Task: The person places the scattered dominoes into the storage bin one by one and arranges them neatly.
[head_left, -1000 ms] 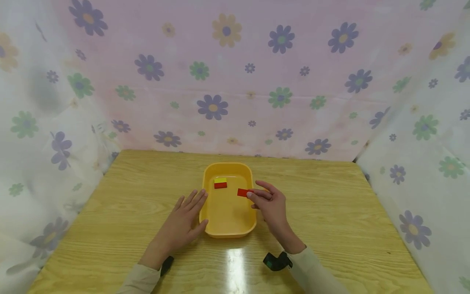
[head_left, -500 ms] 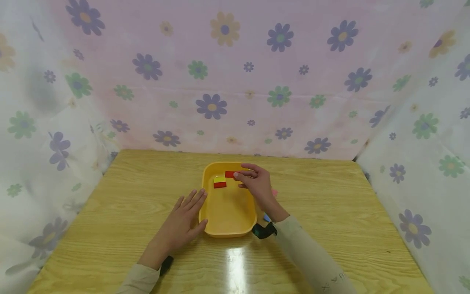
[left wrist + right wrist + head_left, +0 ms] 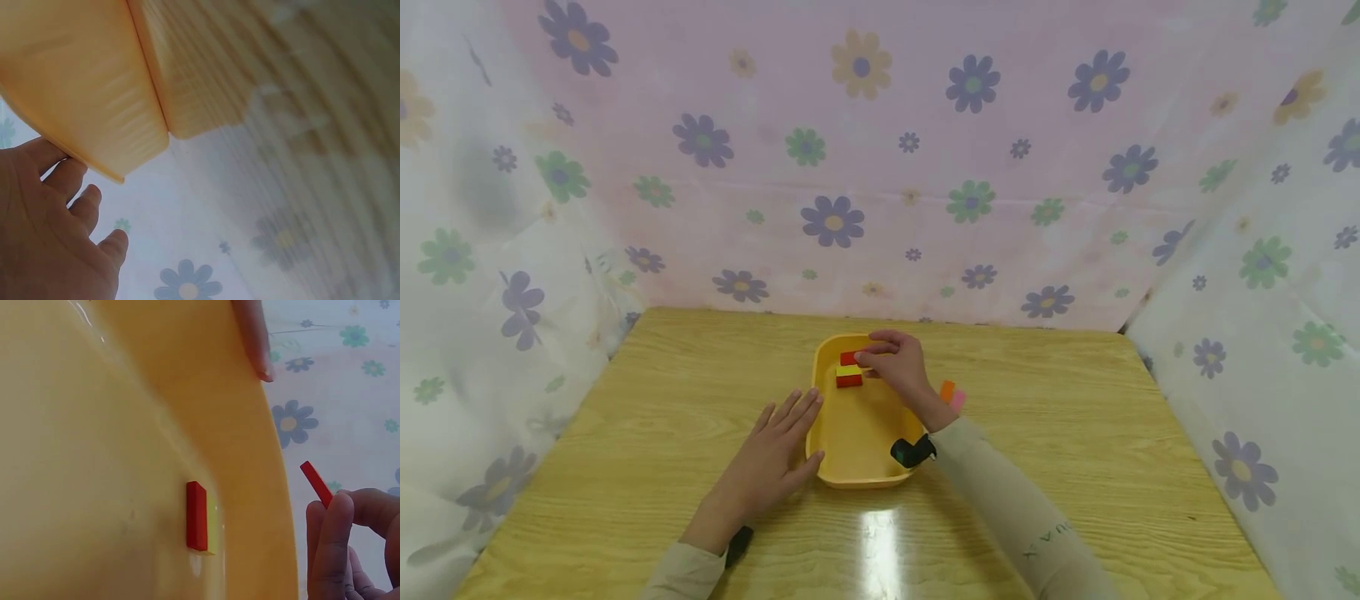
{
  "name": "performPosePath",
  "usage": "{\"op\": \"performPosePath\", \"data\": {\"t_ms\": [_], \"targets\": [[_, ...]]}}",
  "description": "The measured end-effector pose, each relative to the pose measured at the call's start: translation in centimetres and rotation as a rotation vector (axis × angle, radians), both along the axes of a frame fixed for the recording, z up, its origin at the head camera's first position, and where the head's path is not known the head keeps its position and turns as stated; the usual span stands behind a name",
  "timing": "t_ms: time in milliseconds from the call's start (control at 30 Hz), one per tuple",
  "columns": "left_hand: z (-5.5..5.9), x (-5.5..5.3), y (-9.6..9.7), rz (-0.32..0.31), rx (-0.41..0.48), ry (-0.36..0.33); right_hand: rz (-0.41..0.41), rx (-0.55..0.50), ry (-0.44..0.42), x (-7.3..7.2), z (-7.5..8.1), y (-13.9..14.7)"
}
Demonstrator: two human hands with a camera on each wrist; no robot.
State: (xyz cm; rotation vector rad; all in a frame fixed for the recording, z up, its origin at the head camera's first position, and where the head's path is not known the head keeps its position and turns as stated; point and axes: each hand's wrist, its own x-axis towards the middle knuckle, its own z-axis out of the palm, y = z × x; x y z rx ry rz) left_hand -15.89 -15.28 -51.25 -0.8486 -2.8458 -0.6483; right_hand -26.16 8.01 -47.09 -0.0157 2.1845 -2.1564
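My right hand (image 3: 897, 368) pinches a thin red block (image 3: 316, 482) between thumb and fingers, above the far left part of a yellow plastic tray (image 3: 867, 482). Just under the held piece, a red block (image 3: 197, 516) and a yellow block (image 3: 212, 526) lie against each other on the tray floor; the head view shows the yellow one (image 3: 848, 370) on the far side. My left hand (image 3: 773, 462) has its fingers spread, with the fingertips touching the tray's left rim. From the left wrist, those fingers (image 3: 67, 178) appear along the tray's outer wall.
Right of the tray, an orange block (image 3: 947, 390) and a pink block (image 3: 958, 401) lie on the wooden table (image 3: 1075, 433), partly behind my right wrist. Dark wrist cameras sit on both wrists. Flowered curtains (image 3: 880, 167) surround the table at the back and sides.
With the red block, my right hand has moved left and away from me, from the tray's right side to above the lying pair. The orange and pink blocks have come into view. My left hand stays put.
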Motion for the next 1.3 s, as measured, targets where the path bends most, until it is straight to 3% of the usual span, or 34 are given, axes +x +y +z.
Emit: {"op": "performPosePath", "data": {"t_ms": [267,467,800,1300], "targets": [[-0.1,0.0,0.0,-0.005,0.012,0.005,-0.014,0.101,-0.055,-0.5,-1.5,-0.9],[0.0,0.0,0.1,-0.011,0.019,0.023,0.034,0.273,-0.058,-0.5,-2.8,-0.9],[0.1,0.2,0.0,-0.007,0.003,0.021,0.049,0.513,-0.139,-0.5,-3.3,-1.0],[0.1,0.2,0.1,-0.011,0.009,-0.001,0.051,0.571,-0.137,-0.7,-3.5,-1.2]]}}
